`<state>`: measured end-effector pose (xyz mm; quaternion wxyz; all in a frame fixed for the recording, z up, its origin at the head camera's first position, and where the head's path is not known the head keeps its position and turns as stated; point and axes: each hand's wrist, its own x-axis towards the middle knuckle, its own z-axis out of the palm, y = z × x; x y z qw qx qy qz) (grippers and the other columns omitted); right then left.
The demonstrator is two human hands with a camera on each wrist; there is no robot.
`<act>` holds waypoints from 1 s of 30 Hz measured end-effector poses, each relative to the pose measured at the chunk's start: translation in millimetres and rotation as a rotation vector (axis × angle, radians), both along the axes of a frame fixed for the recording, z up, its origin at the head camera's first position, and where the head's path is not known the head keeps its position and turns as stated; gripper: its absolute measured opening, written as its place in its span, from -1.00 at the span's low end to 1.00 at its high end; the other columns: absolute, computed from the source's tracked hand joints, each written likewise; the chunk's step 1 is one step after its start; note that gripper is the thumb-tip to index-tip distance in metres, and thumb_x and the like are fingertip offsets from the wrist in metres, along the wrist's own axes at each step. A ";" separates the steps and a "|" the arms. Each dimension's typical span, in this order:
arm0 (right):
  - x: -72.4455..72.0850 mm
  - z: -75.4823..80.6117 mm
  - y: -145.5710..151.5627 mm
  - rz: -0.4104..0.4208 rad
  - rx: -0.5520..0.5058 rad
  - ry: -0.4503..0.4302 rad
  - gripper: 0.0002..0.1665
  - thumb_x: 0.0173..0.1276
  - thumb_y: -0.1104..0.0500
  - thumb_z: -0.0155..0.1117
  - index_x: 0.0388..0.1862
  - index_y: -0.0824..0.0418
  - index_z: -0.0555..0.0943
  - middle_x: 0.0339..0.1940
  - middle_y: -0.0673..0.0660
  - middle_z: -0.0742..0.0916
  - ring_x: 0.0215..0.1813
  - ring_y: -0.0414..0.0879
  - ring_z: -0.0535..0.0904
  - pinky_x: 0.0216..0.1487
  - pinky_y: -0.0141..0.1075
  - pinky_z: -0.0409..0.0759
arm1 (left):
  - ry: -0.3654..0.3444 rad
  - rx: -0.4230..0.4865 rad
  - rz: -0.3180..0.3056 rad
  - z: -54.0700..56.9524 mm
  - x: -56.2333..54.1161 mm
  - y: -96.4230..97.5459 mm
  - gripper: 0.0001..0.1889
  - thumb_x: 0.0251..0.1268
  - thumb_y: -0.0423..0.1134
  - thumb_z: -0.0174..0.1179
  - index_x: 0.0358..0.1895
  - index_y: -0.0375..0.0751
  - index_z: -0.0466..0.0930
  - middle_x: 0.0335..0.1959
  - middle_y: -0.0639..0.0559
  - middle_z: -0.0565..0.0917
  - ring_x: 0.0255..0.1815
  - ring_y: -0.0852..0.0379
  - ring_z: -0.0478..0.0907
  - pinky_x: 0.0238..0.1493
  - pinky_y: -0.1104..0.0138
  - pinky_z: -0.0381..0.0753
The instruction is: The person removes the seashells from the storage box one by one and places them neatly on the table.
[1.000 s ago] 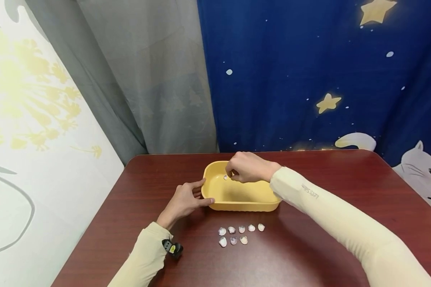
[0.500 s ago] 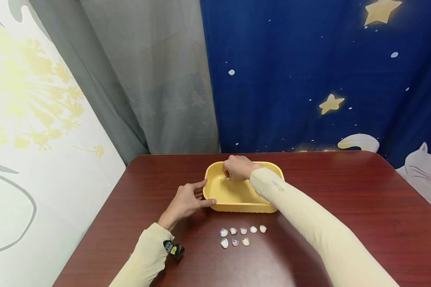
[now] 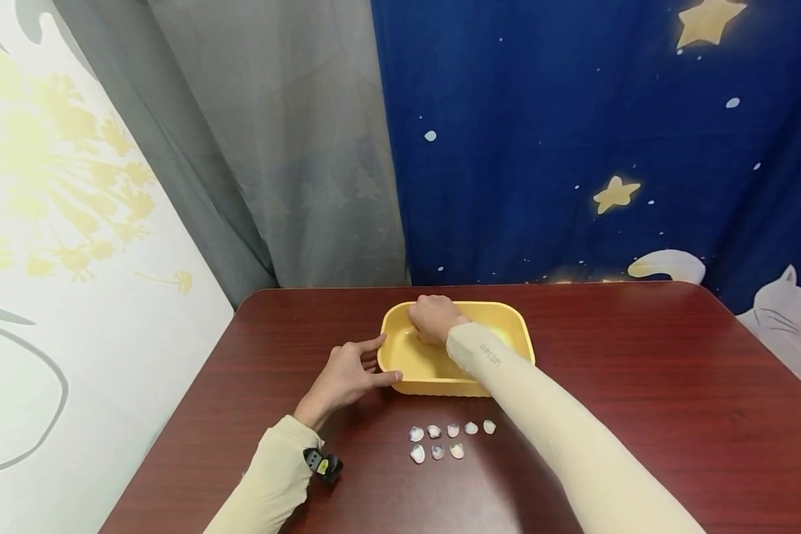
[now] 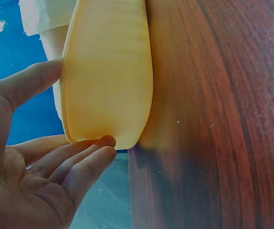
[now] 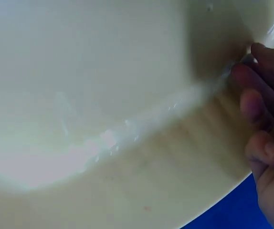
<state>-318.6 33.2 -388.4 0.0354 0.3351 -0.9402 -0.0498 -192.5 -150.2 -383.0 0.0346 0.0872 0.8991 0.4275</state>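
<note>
A yellow plastic tub [image 3: 434, 388] stands on the table. My left hand [image 3: 339, 378] holds its left end, thumb at the front rim and fingers against the end wall; the left wrist view shows the fingertips [image 4: 107, 143] on that wall. My right hand [image 3: 434, 317] reaches down into the tub's left part. In the right wrist view, its thumb and forefinger pinch a small whitish shell [image 5: 247, 58] close to the tub's inner edge, the shell mostly covered by the fingertips. In front of the tub lie two rows of small shells, the rear row [image 3: 453, 430] longer than the front row [image 3: 437, 452].
The dark red wooden table [image 3: 641, 386] carries everything. Behind it hang a grey curtain [image 3: 307, 148] and a blue curtain [image 3: 507, 148] with stars. A white patterned wall panel [image 3: 73, 334] flanks the table's left side. A black wrist device [image 3: 323, 465] sits on the left sleeve.
My right hand has moved left and lower into the tub, over the spot where a shell lay, and now pinches it. My left hand has kept its place on the tub.
</note>
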 end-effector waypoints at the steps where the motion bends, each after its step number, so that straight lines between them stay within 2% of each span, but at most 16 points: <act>1: 1.0 -0.6 -1.9 -0.012 0.000 0.005 -0.91 0.33 0.21 0.35 -0.39 0.16 0.72 -0.37 0.12 0.77 -0.34 -0.04 0.64 -0.23 -0.13 0.75 | 0.000 0.002 0.001 0.0 0.0 -0.1 -0.15 0.03 -0.09 0.55 0.42 -0.27 0.41 0.34 -0.21 0.57 0.21 -0.04 0.67 0.14 0.17 0.72; 6: 4.0 -3.8 -9.1 -0.065 -0.016 0.039 -0.90 0.35 0.29 0.30 -0.21 0.19 0.74 -0.24 0.18 0.78 -0.22 0.01 0.70 -0.17 -0.08 0.78 | 0.000 0.001 0.005 0.6 0.0 -0.8 -0.15 0.03 -0.09 0.55 0.42 -0.27 0.41 0.32 -0.20 0.59 0.21 -0.03 0.67 0.14 0.17 0.72; 12: 5.2 -6.9 -14.8 -0.130 -0.016 0.016 -0.85 0.39 0.26 0.29 -0.11 0.20 0.73 -0.16 0.17 0.79 -0.14 0.03 0.72 -0.09 -0.06 0.79 | -0.006 0.001 0.005 -0.8 1.1 -1.7 -0.14 0.03 -0.07 0.55 0.43 -0.26 0.40 0.32 -0.19 0.60 0.21 -0.02 0.68 0.15 0.17 0.72; 18: 6.0 -9.2 -20.0 -0.221 -0.045 0.040 -0.83 0.43 0.28 0.22 -0.13 0.20 0.74 -0.19 0.16 0.80 -0.18 0.03 0.75 -0.15 -0.08 0.80 | 0.000 0.005 0.004 -1.4 1.5 -1.0 -0.15 0.03 -0.09 0.55 0.43 -0.26 0.41 0.31 -0.19 0.60 0.20 -0.02 0.68 0.14 0.16 0.72; 22: 5.8 -11.4 -21.2 -0.257 -0.062 0.058 -0.84 0.40 0.27 0.24 -0.17 0.17 0.75 -0.21 0.14 0.81 -0.21 0.01 0.76 -0.18 -0.11 0.80 | -0.003 -0.001 0.004 -1.1 2.0 -0.1 -0.15 0.03 -0.08 0.55 0.42 -0.25 0.42 0.30 -0.19 0.61 0.20 -0.02 0.68 0.14 0.17 0.73; 25: 6.8 -9.6 -21.1 -0.245 -0.054 0.080 -0.82 0.40 0.28 0.25 -0.16 0.16 0.77 -0.22 0.13 0.82 -0.22 0.01 0.76 -0.19 -0.11 0.80 | -0.004 -0.006 0.006 -0.5 1.9 0.1 -0.15 0.03 -0.08 0.56 0.42 -0.25 0.43 0.30 -0.19 0.61 0.20 -0.02 0.68 0.14 0.16 0.73; 30: 8.5 -7.0 -18.7 -0.162 -0.036 0.158 -0.78 0.40 0.31 0.22 -0.20 0.14 0.80 -0.30 0.12 0.81 -0.30 0.02 0.74 -0.26 -0.09 0.79 | -0.002 -0.012 0.002 0.9 1.2 0.7 -0.15 0.03 -0.09 0.56 0.42 -0.27 0.42 0.29 -0.21 0.62 0.20 -0.04 0.68 0.14 0.15 0.72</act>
